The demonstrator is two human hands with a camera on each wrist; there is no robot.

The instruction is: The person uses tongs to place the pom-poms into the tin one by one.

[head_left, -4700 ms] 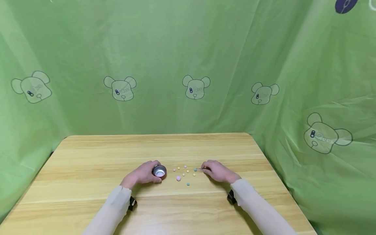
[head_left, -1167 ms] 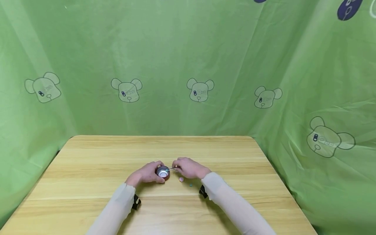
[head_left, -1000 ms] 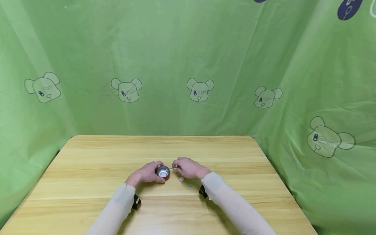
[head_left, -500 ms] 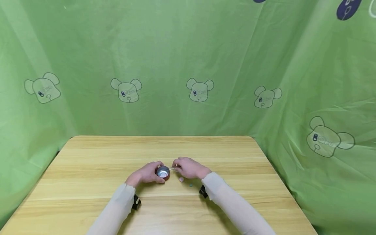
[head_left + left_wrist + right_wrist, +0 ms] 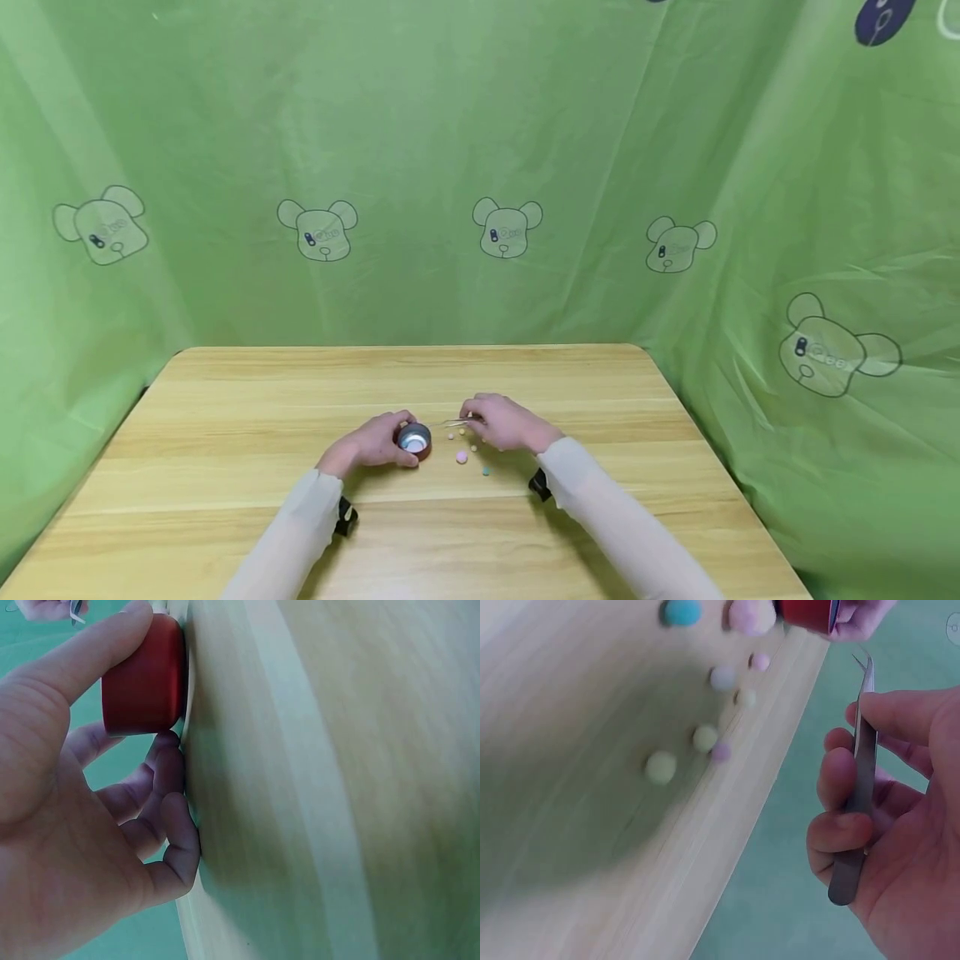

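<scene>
My left hand [image 5: 375, 442] grips a small round red cup [image 5: 146, 675] on the left, thumb and fingers at its sides. Its mouth faces up in the head view, with a silvery inside and a teal patch by the inner wall. Metal tweezers [image 5: 864, 757] with bent tips lie in the curled fingers of my right hand [image 5: 506, 423], just right of the cup and raised over the table. Their tips stand apart with nothing between them. Below lie several small fuzzy balls: a bigger pink ball [image 5: 461, 457], a teal ball [image 5: 486, 472], and small yellow balls [image 5: 661, 767] among others.
Both hands work over a wooden table [image 5: 225, 400], whose far edge meets a green curtain [image 5: 405, 283] printed with bear heads. The curtain also hangs along both sides. A black wrist camera [image 5: 538, 485] sits under the right sleeve.
My right hand carried a teal ball in the tweezers leftward to the cup and let it go there. The tweezers have since parted and drawn back right and up. My left hand stays on the cup.
</scene>
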